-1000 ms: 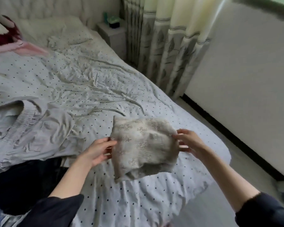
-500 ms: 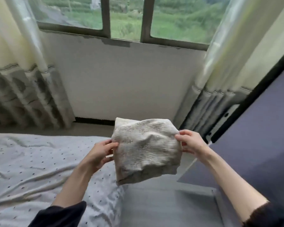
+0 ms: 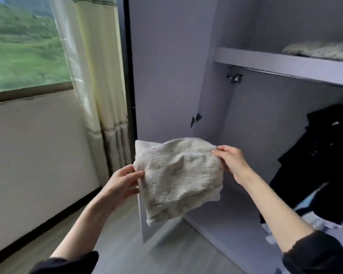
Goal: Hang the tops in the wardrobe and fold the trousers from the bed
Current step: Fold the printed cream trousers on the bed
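Swinging off the window wall seen half a second ago, the view now faces the open wardrobe (image 3: 246,115), where the left hand (image 3: 123,184) and right hand (image 3: 231,160) keep pinching opposite edges of the folded trousers (image 3: 178,178), held in the air before the lower compartment. They are a soft, crinkled cream cloth with a faint print, folded into a sagging square. A pale folded cloth (image 3: 321,49) lies on the upper shelf (image 3: 275,63); a black garment (image 3: 323,161) hangs below the rail (image 3: 285,73).
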{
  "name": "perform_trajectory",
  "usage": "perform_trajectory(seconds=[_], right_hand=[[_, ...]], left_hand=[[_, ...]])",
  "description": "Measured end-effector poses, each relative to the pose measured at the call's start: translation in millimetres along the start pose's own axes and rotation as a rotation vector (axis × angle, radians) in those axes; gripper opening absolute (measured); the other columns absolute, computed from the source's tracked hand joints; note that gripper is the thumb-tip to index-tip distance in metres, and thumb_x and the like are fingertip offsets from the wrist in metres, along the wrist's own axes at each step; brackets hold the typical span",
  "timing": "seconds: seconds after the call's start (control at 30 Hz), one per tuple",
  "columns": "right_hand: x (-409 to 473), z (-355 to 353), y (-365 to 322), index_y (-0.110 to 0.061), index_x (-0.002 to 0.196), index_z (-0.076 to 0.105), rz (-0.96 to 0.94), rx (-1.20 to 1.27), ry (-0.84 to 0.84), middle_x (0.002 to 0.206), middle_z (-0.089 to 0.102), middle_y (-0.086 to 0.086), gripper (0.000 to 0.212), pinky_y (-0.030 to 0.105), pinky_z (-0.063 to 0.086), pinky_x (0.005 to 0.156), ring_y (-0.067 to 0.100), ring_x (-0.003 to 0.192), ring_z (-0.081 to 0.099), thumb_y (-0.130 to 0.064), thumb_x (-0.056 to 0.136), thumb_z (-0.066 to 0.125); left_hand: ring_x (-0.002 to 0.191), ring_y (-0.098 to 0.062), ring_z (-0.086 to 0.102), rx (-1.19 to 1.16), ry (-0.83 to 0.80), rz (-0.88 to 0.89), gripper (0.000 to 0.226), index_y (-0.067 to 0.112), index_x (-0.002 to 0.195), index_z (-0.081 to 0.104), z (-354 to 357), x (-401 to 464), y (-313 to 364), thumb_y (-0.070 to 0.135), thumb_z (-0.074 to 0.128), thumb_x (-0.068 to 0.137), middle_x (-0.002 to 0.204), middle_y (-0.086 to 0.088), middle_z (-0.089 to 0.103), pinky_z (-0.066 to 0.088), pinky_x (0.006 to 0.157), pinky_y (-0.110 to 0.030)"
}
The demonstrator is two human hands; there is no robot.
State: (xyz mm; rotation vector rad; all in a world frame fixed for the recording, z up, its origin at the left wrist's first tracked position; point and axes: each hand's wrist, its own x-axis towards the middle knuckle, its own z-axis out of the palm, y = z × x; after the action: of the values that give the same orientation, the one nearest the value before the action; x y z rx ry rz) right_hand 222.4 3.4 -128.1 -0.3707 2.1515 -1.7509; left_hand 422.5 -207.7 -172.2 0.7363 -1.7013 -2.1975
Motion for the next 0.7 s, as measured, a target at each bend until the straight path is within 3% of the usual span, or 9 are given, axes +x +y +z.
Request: perform_trajectory(seconds=[0.13,0.33,0.43,0.53,0.63,0.7], right_hand=[[8,-63,-31,-0.019,0.076,0.068,-0.088,0.023,0.211,0.062,0.062,-0.01,0.012,0.012,0.036,0.042,-0.002,0.049,0.051,-0.011,0.085,0.065],[35,-149,-79,-0.023,0.075,0.071,-0.184,0.06,0.398,0.066,0.068,-0.01,0.012,0.021,0.046,0.054,-0.001,0.053,0.06,-0.014,0.083,0.069],[60,-173,-109,-0.025,0.072,0.07,-0.25,0.065,0.427,0.065,0.069,-0.009,0.015,0.03,0.051,0.064,0.005,0.06,0.063,-0.014,0.082,0.07],[91,-193,-145,-0.025,0.072,0.068,-0.33,0.062,0.431,0.073,0.068,-0.003,0.016,0.034,0.052,0.069,0.014,0.07,0.061,-0.013,0.083,0.069],[123,-209,-181,-0.025,0.075,0.066,-0.391,0.099,0.407,0.08,0.069,-0.003,0.016,0.03,0.052,0.064,0.014,0.073,0.063,-0.012,0.083,0.069],[146,-218,-204,-0.022,0.08,0.067,-0.422,0.104,0.392,0.082,0.069,-0.003,0.013,0.024,0.051,0.057,0.012,0.073,0.065,-0.01,0.084,0.068]], left_hand=[[0.064,-0.011,0.063,0.056,-0.136,0.077,0.006,0.012,0.088,0.061,62,48,46,0.007,0.057,0.089,0.075,0.001,0.066,0.052,0.057,-0.024],[0.063,-0.013,0.06,0.109,-0.283,0.198,0.009,0.014,0.085,0.063,156,114,111,0.008,0.057,0.09,0.071,0.003,0.062,0.052,0.063,-0.029],[0.046,-0.006,0.055,0.104,-0.281,0.264,0.012,0.014,0.081,0.061,193,147,148,0.009,0.056,0.091,0.059,0.006,0.058,0.048,0.048,-0.023],[0.045,-0.005,0.057,0.111,-0.286,0.351,0.008,0.013,0.089,0.062,223,180,189,0.01,0.055,0.092,0.059,0.008,0.062,0.047,0.045,-0.02],[0.046,-0.003,0.057,0.096,-0.273,0.431,0.01,0.014,0.09,0.063,244,210,234,0.011,0.054,0.093,0.06,0.01,0.065,0.045,0.044,-0.017],[0.053,-0.004,0.061,0.109,-0.275,0.462,0.012,0.015,0.099,0.063,258,227,260,0.013,0.053,0.094,0.071,0.008,0.067,0.046,0.046,-0.018]])
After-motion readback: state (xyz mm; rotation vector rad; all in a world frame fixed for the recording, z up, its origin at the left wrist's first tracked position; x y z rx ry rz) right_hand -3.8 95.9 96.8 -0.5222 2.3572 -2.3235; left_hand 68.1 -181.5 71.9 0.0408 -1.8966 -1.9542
